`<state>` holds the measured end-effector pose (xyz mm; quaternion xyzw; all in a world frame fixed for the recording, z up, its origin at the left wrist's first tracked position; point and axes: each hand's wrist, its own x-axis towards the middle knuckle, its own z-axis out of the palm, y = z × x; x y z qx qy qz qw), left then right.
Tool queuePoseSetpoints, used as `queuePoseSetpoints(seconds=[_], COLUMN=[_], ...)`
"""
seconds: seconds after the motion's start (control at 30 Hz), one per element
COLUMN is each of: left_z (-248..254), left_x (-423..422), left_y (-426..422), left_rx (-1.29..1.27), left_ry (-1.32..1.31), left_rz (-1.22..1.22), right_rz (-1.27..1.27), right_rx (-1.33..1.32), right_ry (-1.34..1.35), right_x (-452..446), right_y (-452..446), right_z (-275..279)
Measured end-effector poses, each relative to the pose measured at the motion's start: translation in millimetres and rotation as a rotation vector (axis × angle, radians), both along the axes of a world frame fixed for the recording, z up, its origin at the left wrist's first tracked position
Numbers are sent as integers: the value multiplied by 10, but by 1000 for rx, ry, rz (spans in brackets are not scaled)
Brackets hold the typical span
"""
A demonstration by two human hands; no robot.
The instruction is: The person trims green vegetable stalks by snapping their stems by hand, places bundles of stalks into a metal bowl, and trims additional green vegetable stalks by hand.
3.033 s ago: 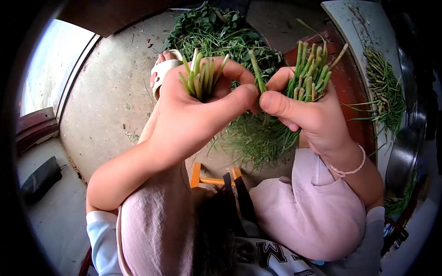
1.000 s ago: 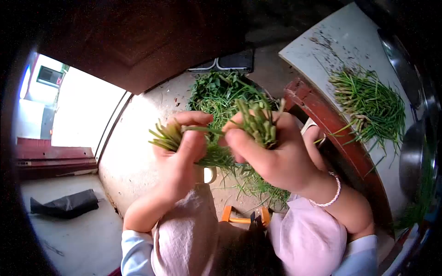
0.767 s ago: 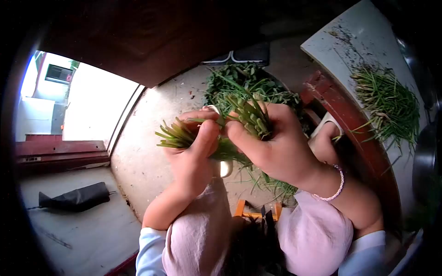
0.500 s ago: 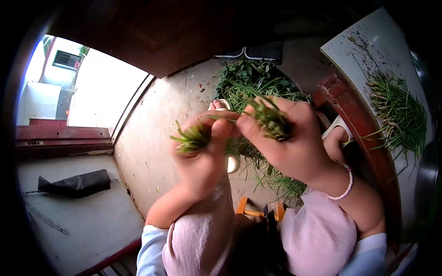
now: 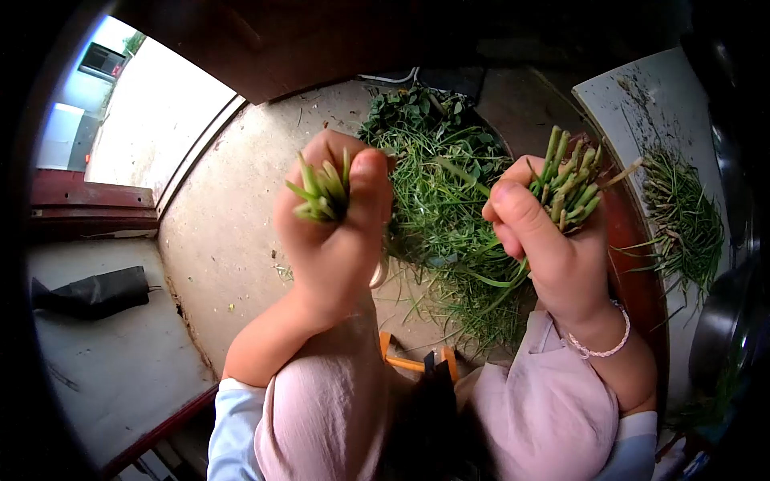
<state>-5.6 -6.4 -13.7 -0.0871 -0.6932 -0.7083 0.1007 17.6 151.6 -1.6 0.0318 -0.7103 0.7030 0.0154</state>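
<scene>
My left hand (image 5: 325,264) is closed round a small bunch of green stalks (image 5: 321,192), whose ends stick up out of the fist. To the right, and well apart from it, my right hand (image 5: 565,264) grips a thicker bunch of green stalks (image 5: 571,183), ends upward, with one pale stalk jutting out sideways. A few long leaves trail from the right hand toward the heap of greens (image 5: 441,180) on the floor below. The lower parts of both bunches are hidden by my hands.
On the right, a white board (image 5: 618,100) bears soil crumbs and a pile of thin green stalks (image 5: 682,220). A black wrapped bundle (image 5: 96,293) lies on a pale surface (image 5: 88,365) at left. An orange frame (image 5: 405,363) shows between my knees.
My hands, nearly touching before, have moved apart, the right one going right and the left one slightly left. Both still hold their bunches. The view has shifted, showing more of the heap.
</scene>
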Motion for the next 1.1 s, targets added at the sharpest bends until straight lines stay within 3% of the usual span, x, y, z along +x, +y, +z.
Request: queuePoseSetpoints(seconds=[0.07, 0.13, 0.23, 0.4, 0.53, 0.6, 0.93, 1.03, 1.1], left_z=[-35, 16, -72, -58, -38, -3, -54, -34, -47], left_x=[-25, -33, -81, -54, -34, -17, 27, 43, 3], left_y=[-38, -8, -45, 19, 62, 48, 46, 22, -52], left_rx=[11, -221, -285, -105, -128, -209, -236, 78, 50], left_ry=[0, 51, 196, 221, 280, 236, 230, -69, -123], left_rz=[-8, 10, -36, -241, -211, -234, -148, -77, -23], right_rz=[2, -16, -18, 50, 43, 85, 66, 45, 42], right_rx=[-33, -75, -73, 33, 39, 88, 125, 158, 134], right_ry=[-27, -140, -166, -80, -55, 92, 40, 68, 73], right_x=[1, 9, 12, 8, 6, -10, 0, 4, -10], right_y=[-3, -11, -29, -30, -51, -20, -69, -38, 22], right_z=[24, 70, 74, 31, 26, -18, 38, 27, -4])
